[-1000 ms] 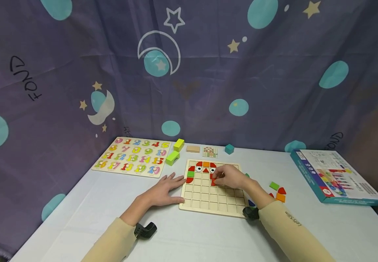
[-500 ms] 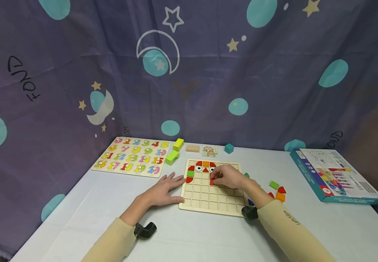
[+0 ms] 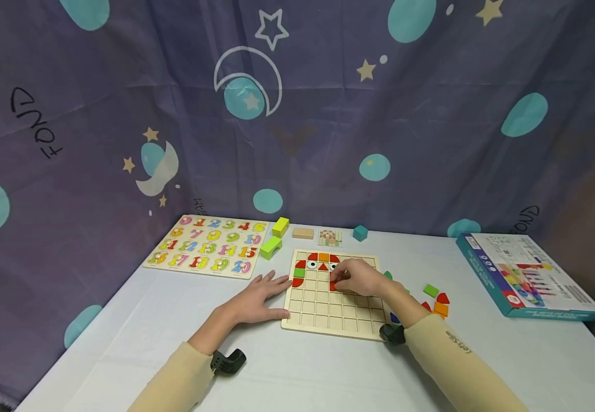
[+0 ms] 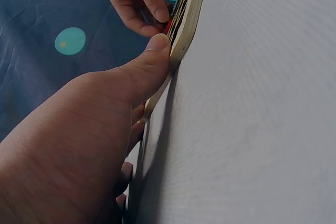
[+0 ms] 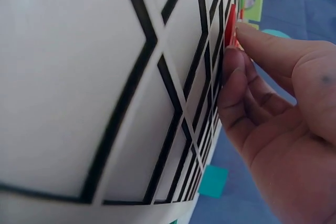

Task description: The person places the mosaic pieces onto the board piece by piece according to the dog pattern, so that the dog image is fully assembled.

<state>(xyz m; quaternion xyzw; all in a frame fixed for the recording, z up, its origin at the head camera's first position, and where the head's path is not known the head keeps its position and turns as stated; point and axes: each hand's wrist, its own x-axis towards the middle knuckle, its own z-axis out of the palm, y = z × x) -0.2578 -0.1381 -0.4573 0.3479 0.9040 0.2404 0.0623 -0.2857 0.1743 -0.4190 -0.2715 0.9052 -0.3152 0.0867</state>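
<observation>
A square wooden grid board (image 3: 310, 320) lies on the table, with red, green, orange and eye-printed tiles in its upper cells. My right hand (image 3: 361, 278) is over the board and pinches a red tile (image 5: 230, 27) between thumb and fingertips, close against the grid. In the head view this red tile (image 3: 333, 285) shows just below the fingertips, partly hidden by them. My left hand (image 3: 256, 300) rests at the board's left edge with its fingers spread. In the left wrist view its thumb (image 4: 152, 61) lies against the board's edge.
Right of the board lie loose tiles, among them a green one (image 3: 431, 290) and an orange one (image 3: 441, 309). A teal box (image 3: 529, 280) is farther right. Behind are a number puzzle (image 3: 209, 246), green blocks (image 3: 271, 247), a picture card (image 3: 330, 238) and a teal cube (image 3: 360, 233).
My right hand has shifted slightly left with the red tile, which sits squarer in line with the grid. The left hand has stayed in place.
</observation>
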